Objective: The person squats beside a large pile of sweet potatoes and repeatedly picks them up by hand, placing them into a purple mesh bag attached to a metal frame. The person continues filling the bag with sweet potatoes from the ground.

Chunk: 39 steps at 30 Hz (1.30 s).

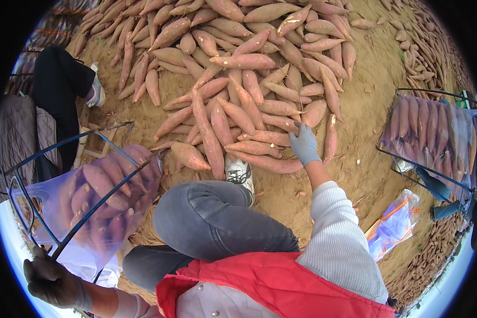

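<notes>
My right hand [304,145], in a blue-grey glove, reaches into the near edge of a big heap of sweet potatoes [238,61]. Its fingertips touch the right end of one sweet potato [265,137]; whether they grip it I cannot tell. At the lower left, my left hand [55,280] wears a dark glove. Its fingers are curled at the near end of a blue-black metal frame [99,200], partly hidden. On that frame hangs a clear purplish plastic bag [117,238] holding several sweet potatoes [107,185].
At right, another metal frame [421,161] holds a filled bag of sweet potatoes [425,123]. An orange-striped plastic bag [393,224] lies on the soil [365,167]. A person's dark-clothed leg [57,87] is at upper left. My white shoe [240,175] touches the heap.
</notes>
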Tool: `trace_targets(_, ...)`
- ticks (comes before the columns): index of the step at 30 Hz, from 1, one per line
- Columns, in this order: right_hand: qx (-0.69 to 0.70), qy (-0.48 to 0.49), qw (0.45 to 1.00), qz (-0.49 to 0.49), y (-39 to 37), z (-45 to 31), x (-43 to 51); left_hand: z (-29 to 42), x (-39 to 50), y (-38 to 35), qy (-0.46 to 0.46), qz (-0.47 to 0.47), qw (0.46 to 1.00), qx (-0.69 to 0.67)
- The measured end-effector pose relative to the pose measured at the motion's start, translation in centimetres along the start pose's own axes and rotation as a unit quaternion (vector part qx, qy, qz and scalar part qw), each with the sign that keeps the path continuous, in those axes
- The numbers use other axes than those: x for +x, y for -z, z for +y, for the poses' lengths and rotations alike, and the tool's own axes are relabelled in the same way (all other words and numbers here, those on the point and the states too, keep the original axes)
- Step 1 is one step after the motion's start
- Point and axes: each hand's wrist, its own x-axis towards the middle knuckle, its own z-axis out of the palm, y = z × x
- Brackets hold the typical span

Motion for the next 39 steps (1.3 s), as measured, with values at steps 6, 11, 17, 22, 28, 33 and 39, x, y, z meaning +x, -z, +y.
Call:
trace_targets(6,0.184,0.014,0.978,-0.099,-2.5,-5.8,7.5,-0.2,-0.2,0.2,-0.085,-0.068,0.991,0.078)
trace_targets(11,0.139,-0.019,0.984,-0.11,-6.6,-10.9,12.4,0.0,-0.7,0.1,-0.075,-0.037,0.989,0.119)
trace_targets(17,0.383,-0.069,0.86,-0.331,-2.6,-6.5,12.1,-0.4,-0.7,1.2,-0.009,-0.009,0.997,-0.081)
trace_targets(22,0.679,-0.149,0.623,-0.359,2.4,-6.0,3.5,0.0,-1.0,-0.7,-0.082,-0.017,0.99,0.116)
trace_targets(28,0.723,-0.058,0.543,-0.422,3.3,-11.3,-0.5,1.7,-1.1,-3.8,-0.068,-0.023,0.993,0.092)
trace_targets(33,0.696,-0.131,0.622,-0.333,-0.3,-13.3,-1.9,2.4,-1.6,-2.1,-0.021,-0.119,0.992,-0.036)
trace_targets(39,0.557,-0.195,0.79,-0.168,-2.1,-11.3,-2.3,0.1,-3.1,-0.6,-0.031,-0.062,0.996,-0.051)
